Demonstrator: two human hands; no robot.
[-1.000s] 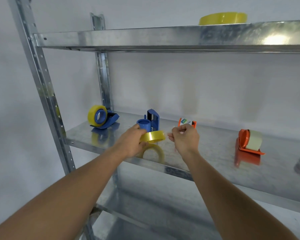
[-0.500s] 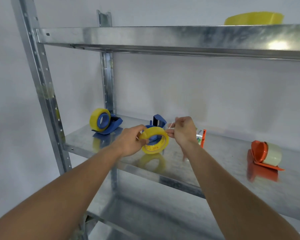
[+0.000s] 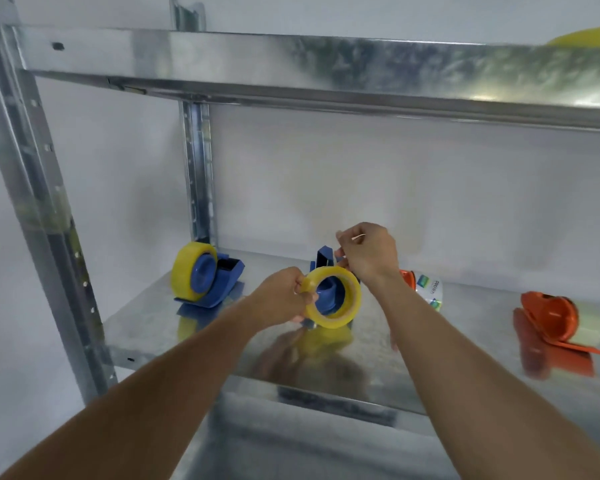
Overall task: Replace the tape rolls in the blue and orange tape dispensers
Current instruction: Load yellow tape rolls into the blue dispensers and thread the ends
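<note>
My left hand (image 3: 284, 299) grips the left rim of a yellow tape roll (image 3: 340, 318), held upright in front of a blue tape dispenser (image 3: 326, 263) on the middle shelf; the dispenser's blue hub shows through the roll's hole. My right hand (image 3: 368, 252) is raised just above the roll, its fingers pinched together on the tape's loose end. A second blue dispenser (image 3: 219, 285) with a yellow roll (image 3: 184, 277) stands at the left. One orange dispenser (image 3: 555, 317) with a pale roll sits at the right. Another orange dispenser (image 3: 426, 289) with a labelled roll is partly hidden behind my right forearm.
The metal shelf (image 3: 160, 327) has an upright post (image 3: 32, 202) at the left and a back post (image 3: 198, 181). An upper shelf (image 3: 291, 71) hangs low overhead, carrying a yellow roll (image 3: 589, 38) at the far right. A lower shelf lies beneath.
The yellow roll turned from lying flat to standing upright and now rings the blue hub. My right hand rose above it with the tape end. The view shifted left.
</note>
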